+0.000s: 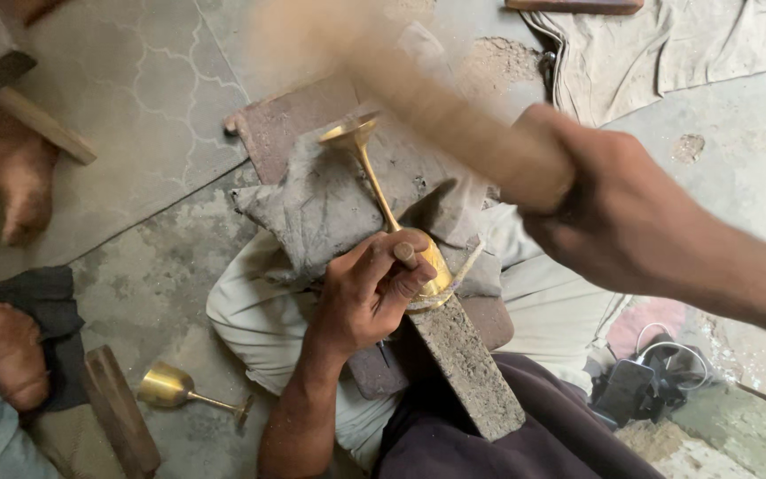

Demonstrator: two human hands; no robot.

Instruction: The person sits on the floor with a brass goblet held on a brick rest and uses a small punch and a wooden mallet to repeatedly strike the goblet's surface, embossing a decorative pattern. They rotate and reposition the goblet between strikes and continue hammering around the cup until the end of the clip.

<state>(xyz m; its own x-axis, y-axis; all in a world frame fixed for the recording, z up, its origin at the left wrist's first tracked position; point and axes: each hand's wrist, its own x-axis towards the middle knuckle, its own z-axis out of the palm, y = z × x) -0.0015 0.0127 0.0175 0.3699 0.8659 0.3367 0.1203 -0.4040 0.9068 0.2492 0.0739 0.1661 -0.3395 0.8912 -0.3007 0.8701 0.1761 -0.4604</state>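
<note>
Head view, mallet (pixel 418 98) blurred, goblet (pixel 392 222) cup half-hidden

Left hand (pixel 370 293) grips cup of slim brass stemmed goblet (pixel 392 222) lying on grey cloth-covered block (pixel 330 204). Right hand (pixel 618 217) holds blurred wooden mallet (pixel 418 98) above. 1 more brass goblet (pixel 183 390) on floor, near left.

— What's the person got on?

— No sleeves that I can see; both forearms are bare down to the left hand (pixel 367 297) and right hand (pixel 618 217). No rings, no watch, no gloves.

— And below?

— Pale cream cloth across one leg, dark maroon-brown cloth over the other side of the lap.
</note>
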